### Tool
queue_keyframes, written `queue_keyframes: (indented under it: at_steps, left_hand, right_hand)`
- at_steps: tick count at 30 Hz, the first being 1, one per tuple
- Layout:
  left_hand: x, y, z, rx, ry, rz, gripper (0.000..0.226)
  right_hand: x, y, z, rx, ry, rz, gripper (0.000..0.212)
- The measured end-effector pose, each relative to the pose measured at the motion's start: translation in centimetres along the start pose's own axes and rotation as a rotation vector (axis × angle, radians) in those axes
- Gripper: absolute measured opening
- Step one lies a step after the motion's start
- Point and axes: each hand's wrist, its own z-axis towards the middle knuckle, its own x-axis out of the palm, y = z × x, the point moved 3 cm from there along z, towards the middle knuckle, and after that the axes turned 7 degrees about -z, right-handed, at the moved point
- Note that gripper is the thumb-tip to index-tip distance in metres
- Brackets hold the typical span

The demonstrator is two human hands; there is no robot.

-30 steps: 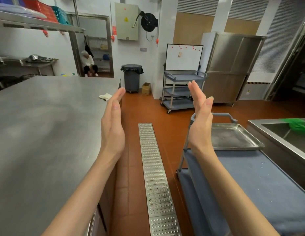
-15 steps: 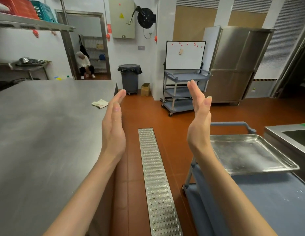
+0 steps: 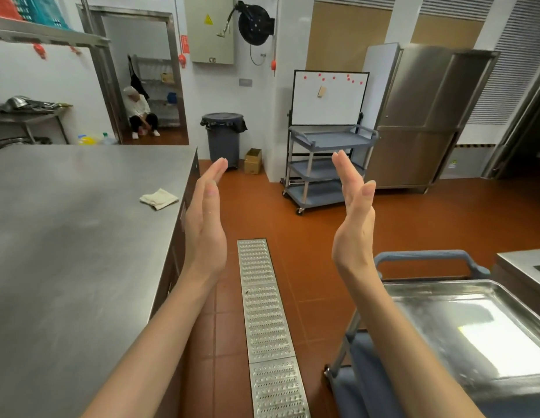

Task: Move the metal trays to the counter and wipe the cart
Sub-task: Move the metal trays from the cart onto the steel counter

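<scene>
A shiny metal tray lies on top of the blue-grey cart at the lower right. The steel counter fills the left side, with a folded pale cloth near its far right edge. My left hand and my right hand are raised in front of me over the floor, palms facing each other, fingers straight, holding nothing. My right forearm crosses in front of the tray's left edge.
A metal floor drain grate runs between counter and cart. A second blue-grey cart stands by a whiteboard. A grey bin, a cardboard box, a steel cabinet and a sink edge are around. A person crouches in the far doorway.
The view has shifted forward and left; the tray and cart have slid toward the lower right and look closer. Both hands keep the same raised, palms-facing pose.
</scene>
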Motion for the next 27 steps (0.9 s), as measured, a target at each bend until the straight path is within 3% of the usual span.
queue_keyframes:
  at_steps: [9,17,22,27]
  left_hand:
    - [4.6,10.4,9.7,-0.029,0.134,-0.030,0.055]
    - [9.7,18.0,18.1,-0.074,0.337,-0.193,0.057]
    - [14.9,22.2,20.2,-0.110,0.463,-0.312,0.054]
    - [21.3,24.5,18.4,-0.176,0.609,-0.391,0.055]
  right_hand:
    - [3.0,-8.5,7.9,0.074,-0.062,-0.157,0.066]
    - [4.9,-14.3,13.8,0.121,-0.163,-0.291,0.076]
    - [2.8,-17.0,14.9,0.198,-0.304,-0.411,0.068]
    - [-2.1,-17.5,14.1,0.230,-0.469,-0.509,0.090]
